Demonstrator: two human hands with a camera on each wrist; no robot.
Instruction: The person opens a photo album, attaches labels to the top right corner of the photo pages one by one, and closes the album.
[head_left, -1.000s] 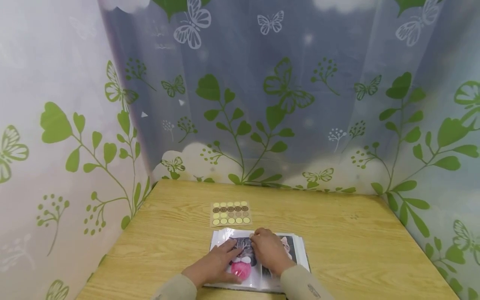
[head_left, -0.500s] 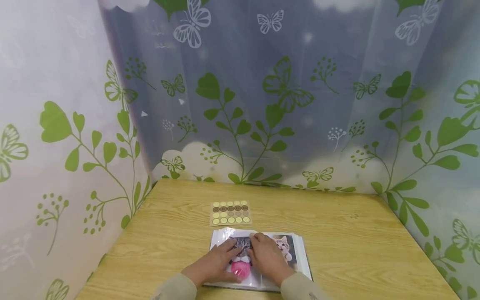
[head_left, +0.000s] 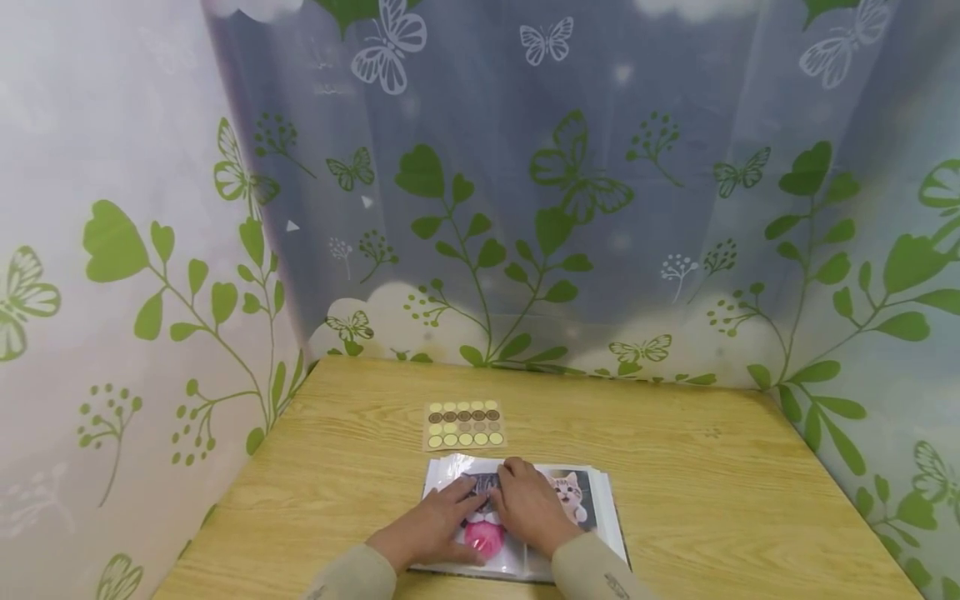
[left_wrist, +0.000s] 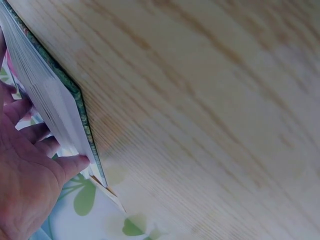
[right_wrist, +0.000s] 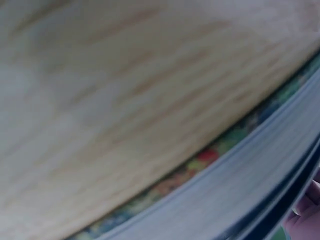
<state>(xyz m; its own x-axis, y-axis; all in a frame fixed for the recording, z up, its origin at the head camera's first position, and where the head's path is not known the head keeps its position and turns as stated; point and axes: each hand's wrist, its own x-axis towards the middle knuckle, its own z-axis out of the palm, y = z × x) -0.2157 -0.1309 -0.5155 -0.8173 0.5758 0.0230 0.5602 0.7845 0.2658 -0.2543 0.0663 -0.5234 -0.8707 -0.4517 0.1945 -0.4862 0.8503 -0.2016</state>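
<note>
Touching an album [head_left: 517,552]: hands [head_left: 438,523] [head_left: 532,507], left spread, right unclear; wrist views reveal patterned cover [right_wrist: 206,156].

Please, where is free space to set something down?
The table is bare right of the open album, up to the right curtain, and left of the left hand and sticker sheet, to the left curtain. A strip behind the sheet is free. The front middle is crowded: the left hand and right hand lie over the album.

Sheet [head_left: 465,427] lies behind album [head_left: 514,560] (just apart, seemingly).
</note>
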